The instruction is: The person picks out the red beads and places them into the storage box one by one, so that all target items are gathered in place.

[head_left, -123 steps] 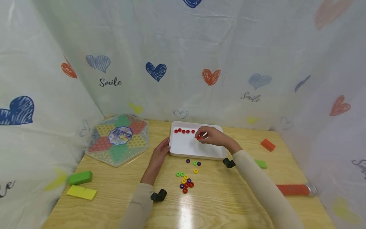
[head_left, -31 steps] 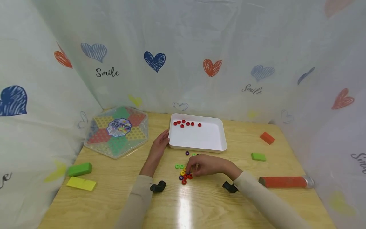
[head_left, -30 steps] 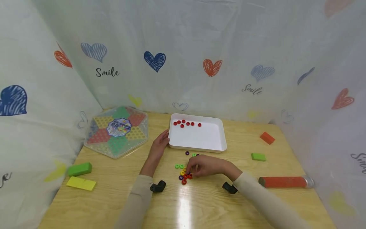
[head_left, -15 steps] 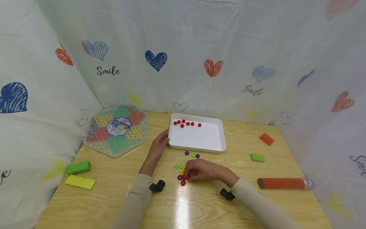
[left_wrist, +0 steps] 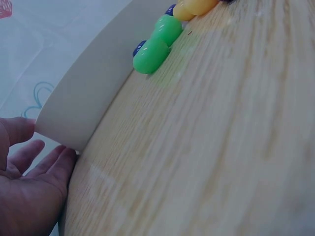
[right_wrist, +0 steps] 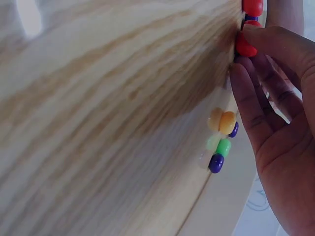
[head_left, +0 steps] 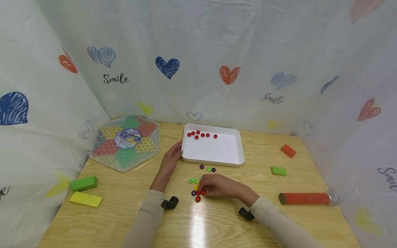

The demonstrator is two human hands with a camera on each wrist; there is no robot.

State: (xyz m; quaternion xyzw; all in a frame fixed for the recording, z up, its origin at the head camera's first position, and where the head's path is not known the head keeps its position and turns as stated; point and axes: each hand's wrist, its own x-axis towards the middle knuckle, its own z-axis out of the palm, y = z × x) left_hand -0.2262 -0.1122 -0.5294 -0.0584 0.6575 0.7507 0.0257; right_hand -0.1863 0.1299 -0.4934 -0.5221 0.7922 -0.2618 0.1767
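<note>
My left hand [head_left: 170, 160] rests at the near left corner of a white tray [head_left: 217, 151], fingers along its side and thumb at the corner. Inside the tray, toward the back, lie several red beads [head_left: 203, 135]. My right hand [head_left: 219, 186] reaches down into a small bead pile in front of the tray. In the right wrist view its thumb and forefinger pinch a red bead [right_wrist: 247, 45] low on the tabletop. Other red beads [head_left: 198, 199], yellow ones [head_left: 196, 188] and a purple bead [head_left: 193, 193] sit beside the fingertips; the hand hides part of the pile.
Green beads [head_left: 190, 181] lie left of the right hand. A purple bead [head_left: 202, 166] is near the tray's front wall. A hexagonal board-game box [head_left: 107, 148] stands left; green [head_left: 84, 183] and yellow [head_left: 85, 199] blocks lie before it. A red cylinder [head_left: 307, 198] lies right.
About four seconds ago my right hand was over the tray with a red bead. It has come down to the pile, and more red beads show in the tray. My left hand stays put.
</note>
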